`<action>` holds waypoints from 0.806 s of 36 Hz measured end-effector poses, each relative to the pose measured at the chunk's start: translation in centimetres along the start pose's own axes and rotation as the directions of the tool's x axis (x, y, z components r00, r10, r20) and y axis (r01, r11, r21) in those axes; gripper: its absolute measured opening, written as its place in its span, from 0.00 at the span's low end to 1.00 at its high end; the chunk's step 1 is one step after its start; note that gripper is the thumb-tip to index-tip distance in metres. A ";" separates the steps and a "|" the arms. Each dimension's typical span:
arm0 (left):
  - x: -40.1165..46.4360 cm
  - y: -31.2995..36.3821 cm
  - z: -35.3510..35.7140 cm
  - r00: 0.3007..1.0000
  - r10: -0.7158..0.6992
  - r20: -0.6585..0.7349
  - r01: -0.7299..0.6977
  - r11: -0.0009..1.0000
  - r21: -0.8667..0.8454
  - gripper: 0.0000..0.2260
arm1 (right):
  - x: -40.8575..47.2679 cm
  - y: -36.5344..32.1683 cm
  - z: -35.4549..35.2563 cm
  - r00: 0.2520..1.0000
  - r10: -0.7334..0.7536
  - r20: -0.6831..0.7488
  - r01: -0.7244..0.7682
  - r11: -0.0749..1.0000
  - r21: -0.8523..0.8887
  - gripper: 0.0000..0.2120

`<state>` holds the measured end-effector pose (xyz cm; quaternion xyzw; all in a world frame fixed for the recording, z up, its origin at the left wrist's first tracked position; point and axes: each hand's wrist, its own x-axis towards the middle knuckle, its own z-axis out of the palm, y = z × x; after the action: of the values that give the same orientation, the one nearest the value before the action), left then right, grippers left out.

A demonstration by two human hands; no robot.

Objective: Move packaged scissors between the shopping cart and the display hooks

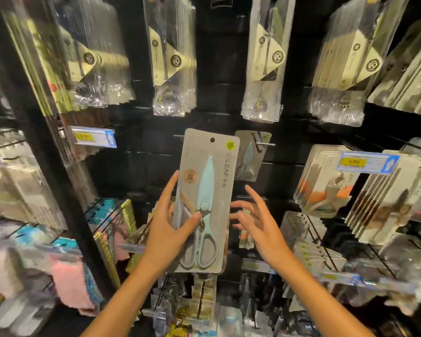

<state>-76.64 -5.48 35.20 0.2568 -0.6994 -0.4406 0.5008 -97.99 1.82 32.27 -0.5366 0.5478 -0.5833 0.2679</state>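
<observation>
So the left hand (167, 229) has the scissors pack (206, 200) pinched along its left edge, thumb across the front near the pivot and fingers behind the card, holding it upright in front of the black display wall. The right hand (255, 220) is spread loose just to the right of the pack, fingers relaxed, holding nothing and not quite touching the card as far as the view shows. The cart isn't in view at all.

The target looks like the hook (265, 143) up and to the right, where one matching pack (249, 156) already hangs. The hang hole (212, 140) at the top of the held card sits left of that hook's tip, so it needs to go across and line up.

What could go wrong from here:

- One-sided grip on a tall card. It's held low and on one edge, so the top can swing or twist as it goes up, and the hole misses the tip.
- The card top could bump the hanging pack and knock it crooked or off.
- If the card hits the hook tip flat instead of through the hole, it may bend or slip out of the pinch.
- Things hang close on all sides, so a wide swing could snag the price tag (368, 162) on the right.

Getting the free hand on the top edge would probably steady it.
</observation>
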 end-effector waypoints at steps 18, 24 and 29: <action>-0.6 -1.5 3.1 0.975 -0.039 0.217 0.024 0.997 0.072 0.45 | -3.3 -1.0 -1.1 0.992 -0.013 -0.128 0.001 0.995 -0.096 0.31; 0.0 -1.2 4.7 0.943 -0.059 0.329 0.025 0.994 0.106 0.48 | -3.9 -0.7 -2.6 0.986 0.008 -0.165 -0.028 0.992 -0.123 0.31; 1.3 -0.8 6.3 0.922 -0.055 0.383 0.014 0.994 0.108 0.48 | -3.9 -0.9 -4.2 0.981 -0.015 -0.191 -0.013 0.989 -0.145 0.31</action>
<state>-83.00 -4.69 34.44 0.2029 -0.8012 -0.4547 0.3319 -100.53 7.06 32.50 -0.4963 0.6118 -0.5909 0.1739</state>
